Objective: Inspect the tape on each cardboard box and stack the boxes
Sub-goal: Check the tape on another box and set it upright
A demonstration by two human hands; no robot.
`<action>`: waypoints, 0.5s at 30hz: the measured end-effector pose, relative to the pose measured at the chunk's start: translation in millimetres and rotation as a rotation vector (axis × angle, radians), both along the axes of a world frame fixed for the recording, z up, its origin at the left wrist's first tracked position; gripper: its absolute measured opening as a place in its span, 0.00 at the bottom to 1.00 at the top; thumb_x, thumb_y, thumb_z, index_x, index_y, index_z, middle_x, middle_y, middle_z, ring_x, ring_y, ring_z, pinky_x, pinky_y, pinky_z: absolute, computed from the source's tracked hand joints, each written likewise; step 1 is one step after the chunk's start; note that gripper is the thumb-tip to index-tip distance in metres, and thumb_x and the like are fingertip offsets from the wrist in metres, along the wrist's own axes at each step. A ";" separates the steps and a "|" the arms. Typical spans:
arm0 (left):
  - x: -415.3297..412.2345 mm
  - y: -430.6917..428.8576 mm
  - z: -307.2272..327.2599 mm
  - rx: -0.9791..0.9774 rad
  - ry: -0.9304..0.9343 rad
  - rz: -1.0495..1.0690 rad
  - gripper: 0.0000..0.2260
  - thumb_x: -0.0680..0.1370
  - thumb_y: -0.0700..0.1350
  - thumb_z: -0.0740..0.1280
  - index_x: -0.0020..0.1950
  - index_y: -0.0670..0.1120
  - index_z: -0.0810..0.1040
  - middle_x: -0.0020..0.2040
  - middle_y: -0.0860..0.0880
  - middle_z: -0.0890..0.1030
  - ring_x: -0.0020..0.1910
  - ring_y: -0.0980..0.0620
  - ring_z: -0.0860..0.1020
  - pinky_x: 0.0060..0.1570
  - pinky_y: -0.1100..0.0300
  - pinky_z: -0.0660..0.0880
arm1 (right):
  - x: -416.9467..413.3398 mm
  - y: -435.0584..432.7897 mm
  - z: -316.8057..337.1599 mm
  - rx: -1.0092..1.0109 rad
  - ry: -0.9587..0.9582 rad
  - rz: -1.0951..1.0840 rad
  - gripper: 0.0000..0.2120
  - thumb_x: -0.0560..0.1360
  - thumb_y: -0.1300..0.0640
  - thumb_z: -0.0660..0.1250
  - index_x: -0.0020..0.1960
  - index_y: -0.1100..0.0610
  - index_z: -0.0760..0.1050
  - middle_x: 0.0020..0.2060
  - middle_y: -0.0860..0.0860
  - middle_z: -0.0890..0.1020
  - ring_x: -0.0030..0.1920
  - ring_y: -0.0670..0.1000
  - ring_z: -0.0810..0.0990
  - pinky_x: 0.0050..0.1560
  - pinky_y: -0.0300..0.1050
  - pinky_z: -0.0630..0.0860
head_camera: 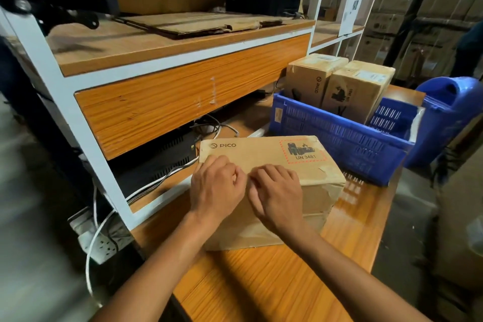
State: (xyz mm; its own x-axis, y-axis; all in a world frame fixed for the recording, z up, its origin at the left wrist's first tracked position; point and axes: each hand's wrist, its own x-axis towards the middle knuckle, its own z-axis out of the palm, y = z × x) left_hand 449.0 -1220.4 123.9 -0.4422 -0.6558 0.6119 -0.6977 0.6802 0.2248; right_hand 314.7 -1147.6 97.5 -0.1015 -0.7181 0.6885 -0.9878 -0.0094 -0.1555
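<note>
Table [261,290] is shared by one near box [261,154] and one far-right crate [339,136] of two boxes [308,78] [358,86]. Left hand [214,185] and right hand [277,191] are rested atop the near box, fingers curled; grasp cannot be told.

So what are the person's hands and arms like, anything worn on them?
The left hand and right hand are bare: no gloves, no rings that I can see. Both forearms are uncovered too, with no sleeve, watch or bracelet in view.

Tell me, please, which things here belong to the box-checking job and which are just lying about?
Job: table box, left hand, right hand, crate's left box, crate's right box.
Lying about: crate, cables, power strip, flat cardboard.
</note>
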 end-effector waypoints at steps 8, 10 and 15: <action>-14.7 -6.9 14.3 0.293 -0.385 0.033 0.23 0.85 0.53 0.47 0.80 0.49 0.59 0.81 0.49 0.58 0.80 0.50 0.54 0.79 0.51 0.50 | -6.8 -17.4 39.0 0.573 0.056 -0.043 0.25 0.84 0.43 0.46 0.78 0.51 0.64 0.78 0.52 0.65 0.78 0.54 0.62 0.76 0.54 0.57; -18.2 -5.3 17.8 0.289 -0.417 0.052 0.23 0.85 0.52 0.47 0.79 0.49 0.62 0.80 0.48 0.60 0.80 0.49 0.56 0.78 0.50 0.53 | -8.1 -16.6 47.9 0.600 0.053 -0.024 0.25 0.84 0.43 0.47 0.76 0.51 0.66 0.76 0.52 0.68 0.76 0.55 0.65 0.75 0.54 0.60; -34.9 -0.1 40.0 0.326 -0.507 0.091 0.17 0.82 0.51 0.56 0.68 0.46 0.72 0.67 0.44 0.72 0.67 0.43 0.69 0.64 0.46 0.68 | -36.7 -29.3 85.8 0.735 -0.150 0.094 0.16 0.81 0.48 0.60 0.61 0.53 0.81 0.59 0.54 0.83 0.59 0.58 0.79 0.60 0.54 0.75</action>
State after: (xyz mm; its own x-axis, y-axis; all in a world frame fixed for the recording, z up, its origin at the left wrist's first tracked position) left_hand 414.1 -1220.5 163.8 -0.5597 -0.8225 0.1010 -0.8242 0.5652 0.0358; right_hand 277.9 -1176.9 183.3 -0.0715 -0.9974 0.0123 -0.9558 0.0650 -0.2868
